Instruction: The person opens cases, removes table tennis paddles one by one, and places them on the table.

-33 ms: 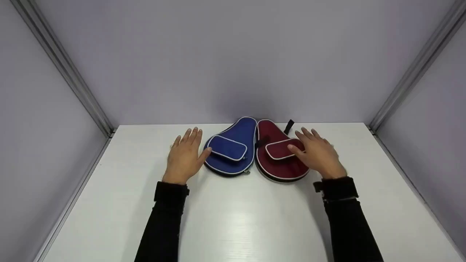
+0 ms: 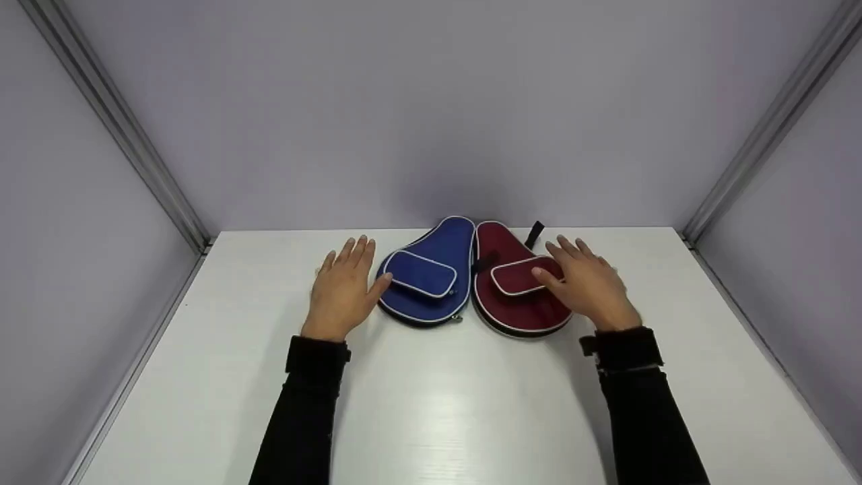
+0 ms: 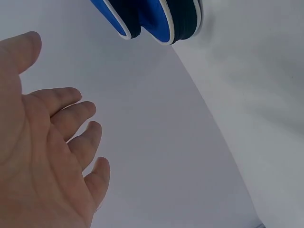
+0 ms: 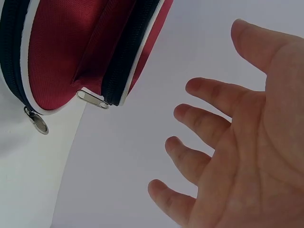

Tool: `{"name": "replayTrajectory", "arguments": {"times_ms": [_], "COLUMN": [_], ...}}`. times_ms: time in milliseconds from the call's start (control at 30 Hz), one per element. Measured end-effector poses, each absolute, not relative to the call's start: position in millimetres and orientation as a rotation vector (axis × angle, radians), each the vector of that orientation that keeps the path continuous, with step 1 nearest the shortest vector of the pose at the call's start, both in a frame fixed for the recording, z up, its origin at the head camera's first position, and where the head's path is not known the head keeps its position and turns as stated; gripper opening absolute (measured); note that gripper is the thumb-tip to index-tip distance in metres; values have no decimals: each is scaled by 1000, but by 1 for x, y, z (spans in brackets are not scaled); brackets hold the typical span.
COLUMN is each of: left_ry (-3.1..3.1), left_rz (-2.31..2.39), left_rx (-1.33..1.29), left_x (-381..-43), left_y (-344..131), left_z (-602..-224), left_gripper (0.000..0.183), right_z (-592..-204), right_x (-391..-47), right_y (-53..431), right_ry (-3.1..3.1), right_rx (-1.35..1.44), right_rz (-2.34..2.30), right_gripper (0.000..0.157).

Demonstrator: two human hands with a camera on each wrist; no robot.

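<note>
And here's your white tabletop [image 2: 168, 411] spreading wide, a lilac-grey back wall [image 2: 431, 101] rising behind it, left wall [image 2: 74, 236] and right wall [image 2: 808, 236] flanking you, grey metal posts [image 2: 114, 121] up both corners, bright glare [image 2: 444, 411] gleaming nearer you

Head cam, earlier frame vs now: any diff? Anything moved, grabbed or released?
Nothing visibly changed: no visible move, nothing taken hold of or let go. Same as before: left hand by the blue case, right hand by the red case, both hands with fingers extended and holding nothing, the cases lying side by side.
</note>
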State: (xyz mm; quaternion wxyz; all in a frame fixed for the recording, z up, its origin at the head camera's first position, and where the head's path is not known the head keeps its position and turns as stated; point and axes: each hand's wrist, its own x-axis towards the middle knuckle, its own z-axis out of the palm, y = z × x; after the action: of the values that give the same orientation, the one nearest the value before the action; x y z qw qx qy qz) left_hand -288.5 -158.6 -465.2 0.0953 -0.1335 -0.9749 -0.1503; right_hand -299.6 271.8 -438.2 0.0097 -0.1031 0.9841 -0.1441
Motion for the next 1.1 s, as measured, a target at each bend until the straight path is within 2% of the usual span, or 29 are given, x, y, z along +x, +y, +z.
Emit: {"name": "replayTrajectory", "arguments": {"times_ms": [500, 833, 1100], "left_ry": [-2962, -2978, -3018], "left_rz": [-422, -373, -252], "left_rx": [-537, -781, -911], "left_x": [-296, -318, -323], "left_y": [-123, -90, -94], "left_z": [-475, -480, -481], "left_gripper": [82, 82, 90], "right_z": [-435, -439, -444], "right_x": [-296, -295, -291], "right_y": [266, 257, 245], "right_ry": [3082, 3133, 3174], "right_rx": [-354, -411, -512], "right_rz": [-430, -389, -423], "right_gripper": [81, 80, 80]}}
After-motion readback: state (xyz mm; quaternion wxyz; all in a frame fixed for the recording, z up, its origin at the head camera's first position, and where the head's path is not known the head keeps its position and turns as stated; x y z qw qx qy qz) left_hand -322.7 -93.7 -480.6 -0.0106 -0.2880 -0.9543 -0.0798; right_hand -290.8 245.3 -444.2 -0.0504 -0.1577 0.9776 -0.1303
